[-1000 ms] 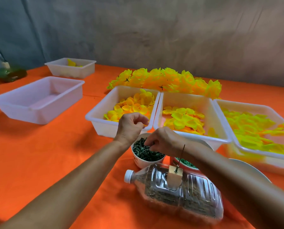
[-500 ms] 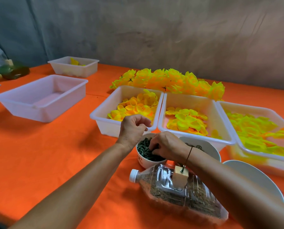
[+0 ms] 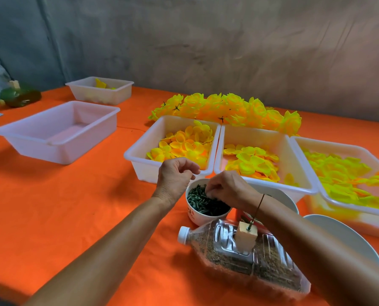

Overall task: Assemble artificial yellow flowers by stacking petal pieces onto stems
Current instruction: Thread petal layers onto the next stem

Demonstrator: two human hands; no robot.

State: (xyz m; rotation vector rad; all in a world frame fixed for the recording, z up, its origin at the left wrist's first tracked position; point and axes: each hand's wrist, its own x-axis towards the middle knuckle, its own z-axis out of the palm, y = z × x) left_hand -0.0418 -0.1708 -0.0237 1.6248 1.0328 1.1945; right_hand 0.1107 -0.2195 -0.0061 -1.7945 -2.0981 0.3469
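Far left: empty white bin, smaller bin behind it in upper left, both on orange cloth.
Centre: left hand hovering just left of the stem bowl, fingers curled loosely inward; cannot tell whether anything is pinched there.
Right hand over the bowl, fingertips down among the green stems, apparently pinching at one; actual contact hidden by the knuckles.
Step in hand, by judgement: picking a single stem. Best isolated with thumb and forefinger and lifted straight up so neighbours drop off; check for just one before leaving the bowl.
Lower centre: bottle lying on its side, wooden block with upright pin on top, likely the stacking jig.
Petal supply right of centre: three bins side by side, orange-yellow petals, yellow petals, greenish petals.
Finished flowers piled behind the bins.
White plate at lower right.
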